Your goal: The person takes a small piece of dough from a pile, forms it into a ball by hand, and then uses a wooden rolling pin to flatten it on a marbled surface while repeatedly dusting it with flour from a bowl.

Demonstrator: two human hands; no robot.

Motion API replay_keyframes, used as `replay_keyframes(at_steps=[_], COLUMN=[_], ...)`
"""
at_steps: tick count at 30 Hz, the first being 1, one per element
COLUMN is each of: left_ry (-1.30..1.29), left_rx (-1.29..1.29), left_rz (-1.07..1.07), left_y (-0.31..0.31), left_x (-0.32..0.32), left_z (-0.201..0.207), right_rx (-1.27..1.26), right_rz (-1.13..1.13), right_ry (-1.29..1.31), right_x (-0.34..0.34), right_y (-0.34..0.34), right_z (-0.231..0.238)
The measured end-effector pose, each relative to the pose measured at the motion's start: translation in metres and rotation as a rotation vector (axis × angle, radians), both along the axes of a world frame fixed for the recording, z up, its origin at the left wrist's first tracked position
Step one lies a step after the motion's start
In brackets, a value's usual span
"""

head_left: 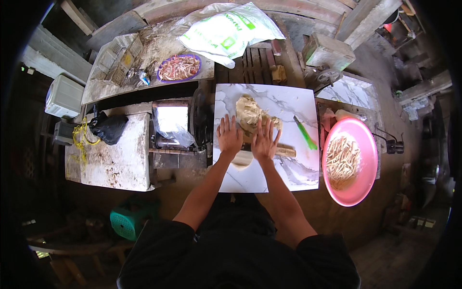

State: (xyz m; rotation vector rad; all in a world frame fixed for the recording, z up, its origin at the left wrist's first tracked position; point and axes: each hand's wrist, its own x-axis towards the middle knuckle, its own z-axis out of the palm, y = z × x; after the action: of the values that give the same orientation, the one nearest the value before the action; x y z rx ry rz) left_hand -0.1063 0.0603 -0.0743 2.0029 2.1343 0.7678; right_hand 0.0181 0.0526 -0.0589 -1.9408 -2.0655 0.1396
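Observation:
A lump of pale tan dough (247, 108) with a rough, uneven surface lies on the white marble-patterned board (231, 180) in front of me. My left hand (229, 137) is flat at its near left edge, fingers stretched out. Flat and spread, my right hand (263, 143) rests over the dough's near right part. A long tan piece (285, 151) sticks out to the right from under my right hand; its kind I cannot make out. Near the left wrist is a small pale patch (242, 161). A green-handled knife (305, 134) lies on the board's right side.
Right of the board stands a pink basin (369, 159) holding many pale strips. A roller machine (173, 120) with a dark wheel is at the left. Farther back are a purple-rimmed tray (198, 67) of reddish strips, a white sack (231, 33) and a plastic crate (115, 58).

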Motion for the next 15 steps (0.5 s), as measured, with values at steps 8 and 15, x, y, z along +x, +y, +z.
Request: replay_keyframes(at_steps=[8, 15], left_ry=[0.049, 0.046], left_rx=[-0.02, 0.035], left_rz=[-0.127, -0.117], left_y=[-0.049, -0.047], left_x=[-0.003, 0.004], left_z=[-0.004, 0.002], right_rx=[0.059, 0.032], right_rz=[0.051, 0.013], right_ry=[-0.03, -0.034], right_x=[0.001, 0.006], right_y=[-0.054, -0.057], right_z=[-0.004, -0.013])
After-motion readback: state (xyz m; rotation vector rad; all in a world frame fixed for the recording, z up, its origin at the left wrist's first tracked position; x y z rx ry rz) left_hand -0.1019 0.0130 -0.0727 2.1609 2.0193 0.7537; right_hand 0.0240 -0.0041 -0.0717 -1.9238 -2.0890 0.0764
